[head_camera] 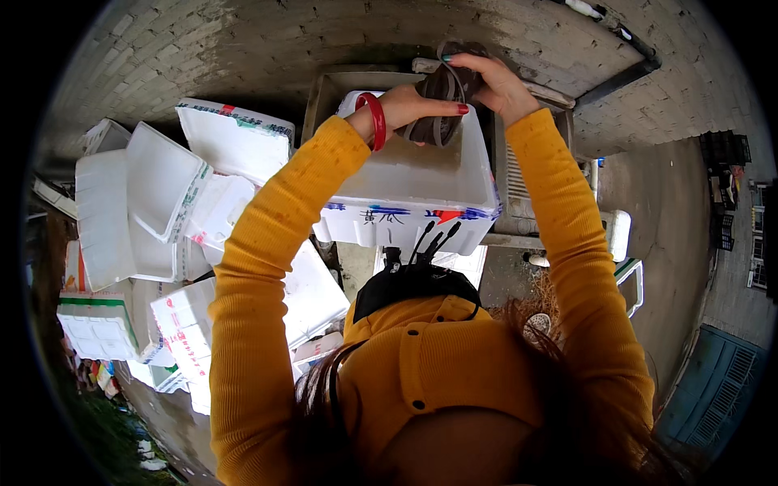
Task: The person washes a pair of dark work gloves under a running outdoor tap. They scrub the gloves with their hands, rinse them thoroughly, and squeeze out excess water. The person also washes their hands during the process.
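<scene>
Both my hands hold a dark brown shoe with grey bands [439, 103], which looks wet, over a white foam box [395, 225]. My left hand [404, 109], with a red bangle at the wrist, grips its near left side, thumb across it. Around the far right part of the shoe my right hand [501, 85] is curled, thumb on top. Shallow cloudy water [419, 152] lies in the foam box, which rests on a stone sink [316, 91]. Whether this is one shoe or a pair pressed together, I cannot tell.
Several white foam boxes [161, 182] are heaped at the left. A ribbed washboard part of the sink [516, 170] lies right of the box. Behind stands a brick wall [267, 36] with a dark pipe [617, 82]. A blue metal gate [711, 389] is at the far right.
</scene>
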